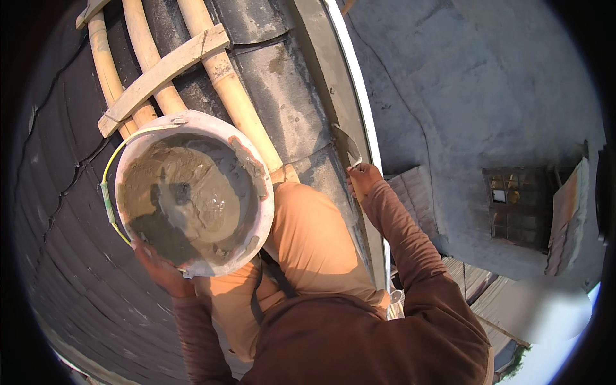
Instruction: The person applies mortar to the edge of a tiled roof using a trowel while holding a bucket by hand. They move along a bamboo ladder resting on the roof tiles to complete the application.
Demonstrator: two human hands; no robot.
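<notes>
Dark grey, ridged roof tiles (70,212) are spreading left of and beyond a round, pinkish-white bucket (264,215). Wet grey-brown mortar (212,186) is lying in the bucket and smearing up its inner wall (part sunlit, part shadowed). Thin yellow handle with a green grip section (108,199) is hanging round the bucket's left side.

Left hand (165,268) is bracing the bucket at its lower-left outside; fingertips are going out of sight behind it, so can't tell how wide the fingers are standing. Right hand (364,178) is sitting well right of the bucket, fingers wrapping narrowly round a small grey metal trowel (347,146). Trowel blade is angling up-left from that hand, lying over or against a smooth grey mortar band (330,64); can't tell if it's touching. Narrow white edge strip (365,96) is bordering the band on the side away from the bucket.

Three pale bamboo poles (240,102) are running off beyond the bucket, a flat light-wood crosspiece (163,80) lying across them. Tan-orange trousers (321,237) are showing just below and right of the bucket. Far right of it, a grey wall (462,96) is carrying a dark-framed window (513,221).
</notes>
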